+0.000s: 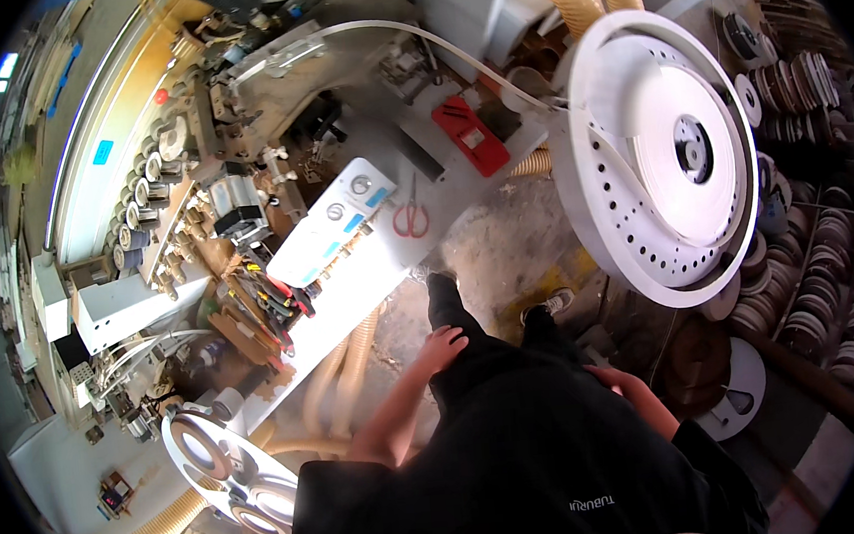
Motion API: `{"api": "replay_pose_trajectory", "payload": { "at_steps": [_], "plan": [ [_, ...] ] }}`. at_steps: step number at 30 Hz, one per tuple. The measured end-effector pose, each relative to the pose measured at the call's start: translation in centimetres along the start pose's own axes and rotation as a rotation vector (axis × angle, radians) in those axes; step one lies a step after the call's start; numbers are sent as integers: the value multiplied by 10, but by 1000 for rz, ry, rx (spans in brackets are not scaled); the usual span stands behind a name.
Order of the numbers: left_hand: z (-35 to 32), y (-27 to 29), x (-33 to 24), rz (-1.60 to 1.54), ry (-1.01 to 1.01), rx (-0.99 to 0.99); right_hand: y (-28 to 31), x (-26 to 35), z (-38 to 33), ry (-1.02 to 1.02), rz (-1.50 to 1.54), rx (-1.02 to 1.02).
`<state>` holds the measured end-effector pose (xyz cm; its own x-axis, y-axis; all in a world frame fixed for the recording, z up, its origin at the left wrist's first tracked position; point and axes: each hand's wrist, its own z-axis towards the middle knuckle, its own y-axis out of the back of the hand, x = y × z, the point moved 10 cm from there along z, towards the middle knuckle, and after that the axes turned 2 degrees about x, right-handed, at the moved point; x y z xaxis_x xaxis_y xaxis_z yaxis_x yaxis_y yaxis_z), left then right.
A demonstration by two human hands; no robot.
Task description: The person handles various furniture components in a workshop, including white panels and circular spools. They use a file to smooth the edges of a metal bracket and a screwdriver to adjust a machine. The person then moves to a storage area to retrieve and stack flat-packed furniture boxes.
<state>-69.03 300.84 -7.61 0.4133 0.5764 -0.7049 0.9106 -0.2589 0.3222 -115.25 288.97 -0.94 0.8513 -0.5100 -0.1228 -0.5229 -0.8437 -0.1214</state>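
Observation:
My left hand (443, 350) lies on the black cloth over my left thigh, with its fingers stretched out and nothing in them. My right hand (608, 377) rests against my right side by the dark clothing, and its fingers are mostly hidden. In front of me runs the white machine bench (334, 299). Red-handled scissors (411, 218) lie on it beside a white control panel (333, 224) with knobs and blue labels. A red box (470, 137) sits farther along. To the right stands a large white reel (583, 205) carrying a coil of white edge banding (654, 159).
Pliers and other hand tools (274, 294) lie left of the panel. Ribbed yellowish hoses (359, 358) pass under the bench. A white plate with round rings (200, 445) stands at lower left. Racks of banding rolls (817, 246) fill the right side.

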Motion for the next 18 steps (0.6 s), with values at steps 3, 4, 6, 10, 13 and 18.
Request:
{"api": "replay_pose_trajectory", "payload": {
  "at_steps": [3, 4, 6, 10, 13, 18],
  "plan": [
    [-2, -46, 26, -86, 200, -7, 35, -36, 9, -9, 68, -52],
    [0, -65, 39, -123, 314, -23, 54, -41, 3, -4, 97, -89],
    [5, -113, 15, -488, 312, 48, 105, -56, -13, -43, 65, -180],
    [35, -213, 5, -858, 379, -167, 170, -112, -11, 119, 330, -160],
    [53, -213, -144, -581, 303, -134, 221, -156, 7, 306, 267, -147],
    [52, -209, -421, -66, -50, 368, 276, -177, 54, 727, -504, -255]
  ]
}}
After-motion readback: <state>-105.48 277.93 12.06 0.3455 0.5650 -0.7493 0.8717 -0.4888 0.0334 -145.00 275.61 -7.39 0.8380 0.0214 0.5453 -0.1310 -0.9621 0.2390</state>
